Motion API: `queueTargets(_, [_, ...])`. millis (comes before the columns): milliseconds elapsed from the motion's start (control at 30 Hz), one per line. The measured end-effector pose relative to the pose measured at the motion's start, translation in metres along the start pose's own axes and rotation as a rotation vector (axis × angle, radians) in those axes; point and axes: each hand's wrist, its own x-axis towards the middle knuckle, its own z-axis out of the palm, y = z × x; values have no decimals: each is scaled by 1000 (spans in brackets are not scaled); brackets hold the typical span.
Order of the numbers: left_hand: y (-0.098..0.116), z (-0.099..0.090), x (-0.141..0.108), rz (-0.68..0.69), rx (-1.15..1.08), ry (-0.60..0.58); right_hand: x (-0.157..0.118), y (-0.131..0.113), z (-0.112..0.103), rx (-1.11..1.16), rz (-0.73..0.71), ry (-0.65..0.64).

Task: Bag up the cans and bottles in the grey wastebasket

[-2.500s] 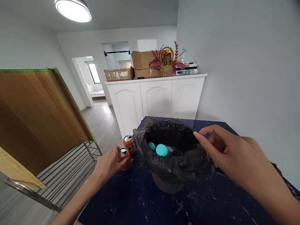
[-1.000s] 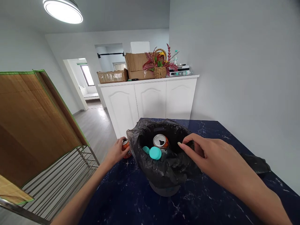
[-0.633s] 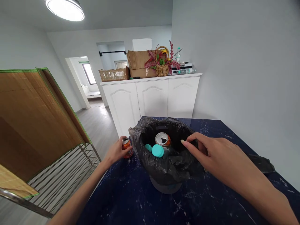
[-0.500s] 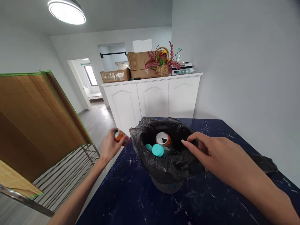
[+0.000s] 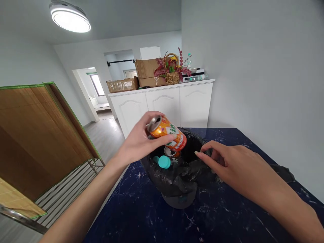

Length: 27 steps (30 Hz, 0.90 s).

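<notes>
My left hand is wrapped round an orange soda can, tilted on its side over the mouth of the trash can. Its opened top points left. A black garbage bag lines the small grey trash can and folds over its rim. My right hand pinches the bag's right edge between thumb and fingers. Inside the bag lie another opened soda can, partly hidden below the held one, and turquoise bottle caps; what they are attached to is mostly hidden.
The trash can stands on a dark blue marbled table. More black plastic lies at its right. A metal rack with a bamboo mat is on the left. Beyond stands a white cabinet with cardboard boxes and a flower basket.
My left hand has brought the soda can from the left, beside the table edge, to above the trash can. The right hand has stayed at the bag's edge.
</notes>
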Motion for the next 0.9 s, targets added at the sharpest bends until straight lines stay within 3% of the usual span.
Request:
queueTargets(167, [-7,25,19,-29,131,-206,0,5,-8,12,-27,31])
queueTargets(333, [-9,36,24,-1,283,-417,0,11,-15,21,-12,23])
queueTargets(533, [-3,31,17,87,341,-458,-1,12,-16,34,0,7])
queueTargets(633, [-9,24,7,146,241,-309,0,11,-16,43,0,16])
queueTargets(767, [-40,9,-10,165,151,213,1,12,-14,37,3,68])
queueTargets(833, [-67,3,-26,79,161,485,1,10,-13,30,6,102])
queueTargets(900, [-99,1,-51,-104,197,652,0,5,-13,29,8,142])
